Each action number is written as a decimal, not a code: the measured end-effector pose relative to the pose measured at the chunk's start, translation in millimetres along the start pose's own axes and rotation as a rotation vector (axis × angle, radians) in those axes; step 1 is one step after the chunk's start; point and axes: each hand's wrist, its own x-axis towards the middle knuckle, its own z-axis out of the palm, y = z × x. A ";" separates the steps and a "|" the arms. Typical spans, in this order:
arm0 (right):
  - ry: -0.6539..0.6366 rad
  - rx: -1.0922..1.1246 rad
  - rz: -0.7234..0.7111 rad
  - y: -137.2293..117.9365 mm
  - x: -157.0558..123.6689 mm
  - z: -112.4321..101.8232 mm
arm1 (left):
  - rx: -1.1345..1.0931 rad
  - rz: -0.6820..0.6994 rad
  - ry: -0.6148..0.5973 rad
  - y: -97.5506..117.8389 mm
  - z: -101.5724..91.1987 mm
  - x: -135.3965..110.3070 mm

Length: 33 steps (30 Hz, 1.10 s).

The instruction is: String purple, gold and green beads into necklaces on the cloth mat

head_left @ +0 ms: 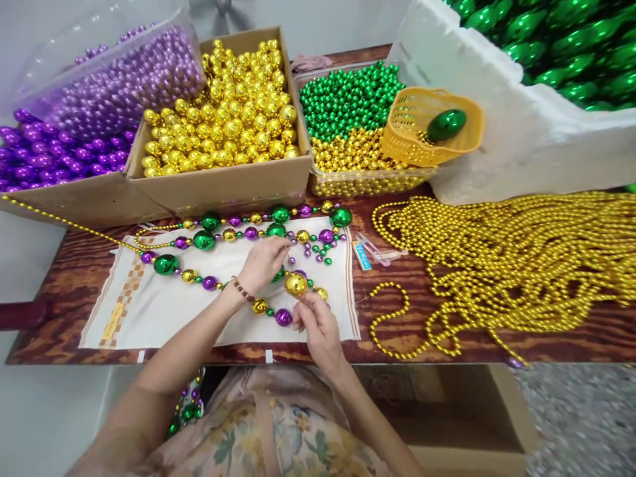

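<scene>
Over a white cloth (163, 311), my left hand (263, 265) is closed in a pinch, with what looks like a thin thread running down from its fingertips. Below it, the fingers of my right hand (320, 328) are closed at the underside of a large gold bead (297, 283). A strand of purple, green and gold beads (209, 283) curves around both hands. Another bead strand (251, 233) lies along the cloth's upper edge, with small purple and green beads (320, 252) clustered at its right end. Some beads are hidden behind my left hand.
A carton of gold beads (218, 172), a bin of purple beads (129, 86) and a tub of green and gold beads (352, 99) line the back. A yellow basket (430, 156) holds a green bead. Gold bead chains (517, 258) cover the right side, beside small scissors (370, 248).
</scene>
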 end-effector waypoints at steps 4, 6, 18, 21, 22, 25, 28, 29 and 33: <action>-0.037 -0.018 -0.036 3.0 -8.5 -8.6 | 0.573 0.090 -0.331 5.8 11.5 23.1; -0.038 -0.041 -0.039 4.1 -11.2 -12.5 | 0.675 0.109 -0.396 9.6 18.9 27.0; 0.034 -0.025 -0.042 7.6 -17.0 -18.9 | 0.625 0.173 -0.403 29.3 63.3 62.4; 0.052 -0.015 -0.017 7.1 -17.5 -19.7 | 0.506 0.124 -0.327 26.7 61.5 62.1; 0.064 -0.008 -0.007 7.5 -17.6 -20.0 | 0.419 0.103 -0.280 25.2 57.8 60.5; 0.117 0.007 0.014 9.6 -16.8 -20.3 | -0.119 -0.006 -0.116 19.3 37.2 49.7; 0.153 0.008 0.013 11.1 -13.2 -19.1 | -0.888 -0.200 0.001 13.8 10.0 29.2; 0.158 0.009 0.011 11.4 -11.6 -18.3 | -1.090 -0.262 0.025 12.5 1.6 21.1; 0.158 -0.007 -0.002 10.4 -5.9 -13.6 | -1.473 -0.387 0.102 10.4 -21.5 -6.5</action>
